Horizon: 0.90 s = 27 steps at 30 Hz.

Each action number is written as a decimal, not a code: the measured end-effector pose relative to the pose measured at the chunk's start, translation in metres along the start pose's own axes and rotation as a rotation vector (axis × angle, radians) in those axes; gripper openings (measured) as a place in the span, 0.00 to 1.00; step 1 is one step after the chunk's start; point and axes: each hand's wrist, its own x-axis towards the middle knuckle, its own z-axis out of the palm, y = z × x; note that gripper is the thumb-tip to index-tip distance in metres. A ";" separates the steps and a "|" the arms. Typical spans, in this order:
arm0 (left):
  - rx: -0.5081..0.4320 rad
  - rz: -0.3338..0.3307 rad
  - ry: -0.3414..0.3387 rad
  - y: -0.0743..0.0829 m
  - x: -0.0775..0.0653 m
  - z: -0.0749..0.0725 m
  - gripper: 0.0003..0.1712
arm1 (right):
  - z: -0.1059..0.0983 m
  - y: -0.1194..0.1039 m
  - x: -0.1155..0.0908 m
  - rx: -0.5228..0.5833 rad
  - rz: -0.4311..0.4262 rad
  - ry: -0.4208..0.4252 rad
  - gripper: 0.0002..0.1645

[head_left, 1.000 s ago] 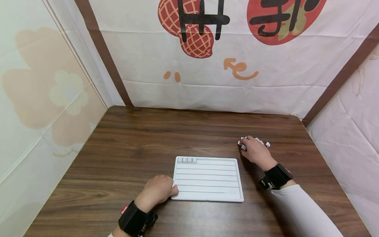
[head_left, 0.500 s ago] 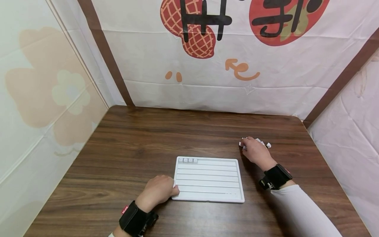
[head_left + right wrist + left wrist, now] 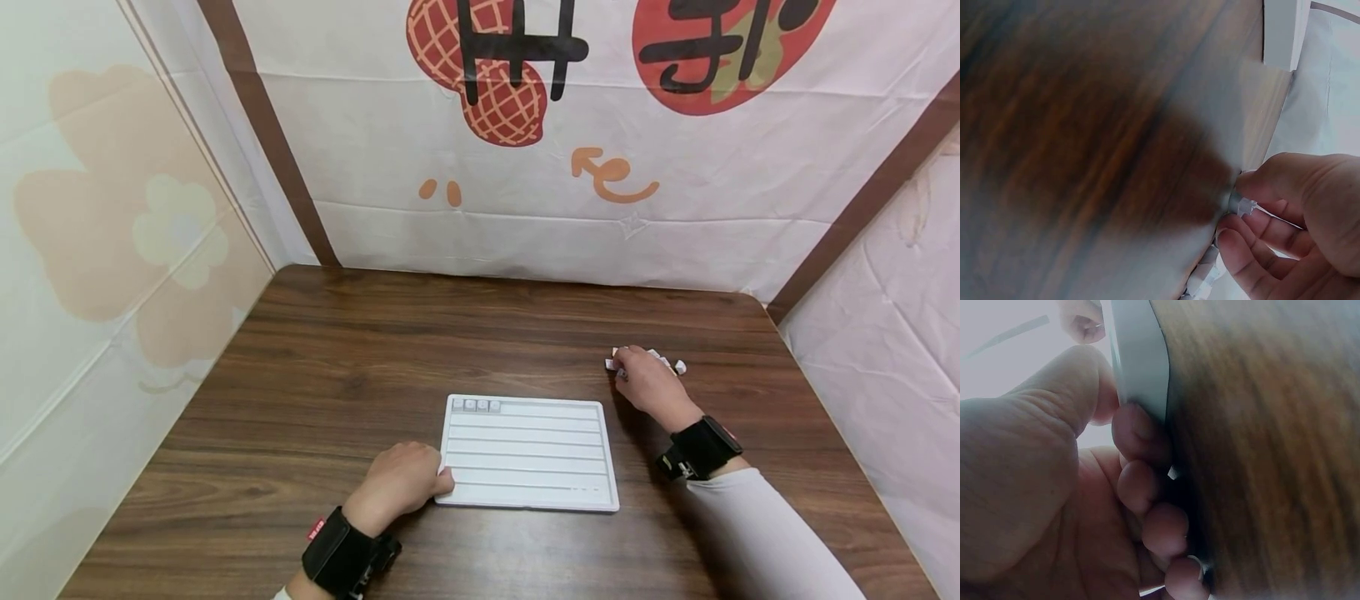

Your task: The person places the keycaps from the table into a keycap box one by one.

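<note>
A white ridged board (image 3: 528, 454) lies on the wooden table, with several small keycap-like blocks (image 3: 482, 406) lined up in its top left corner. My left hand (image 3: 401, 479) grips its lower left edge, thumb over the top. In the left wrist view the curled fingers (image 3: 1165, 528) meet the board's side (image 3: 1141, 356). My right hand (image 3: 648, 383) is at a pile of loose white blocks (image 3: 657, 356), beyond the board's upper right corner. Thumb and fingertips pinch one small pale block (image 3: 1242, 203) in the right wrist view; the palm side hides part of the pile from above.
The brown table (image 3: 360, 333) runs back to a white printed cloth (image 3: 525, 242). Cloth panels also stand along the left and right sides. One loose block (image 3: 680, 367) sits at the pile's right end.
My right fingers have shifted slightly among the loose blocks, and a block near the fingertips is now more covered. The left hand and the board keep their places; the head view has moved a little.
</note>
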 end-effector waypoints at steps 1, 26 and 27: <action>0.003 0.001 0.001 0.000 0.000 0.000 0.20 | 0.000 -0.001 0.000 0.003 -0.002 0.004 0.10; -0.007 0.009 0.001 -0.001 0.001 0.001 0.21 | -0.007 -0.024 0.002 0.283 -0.159 -0.006 0.11; -0.005 0.008 0.001 0.000 0.000 0.001 0.21 | -0.007 -0.025 0.002 0.282 -0.172 -0.003 0.12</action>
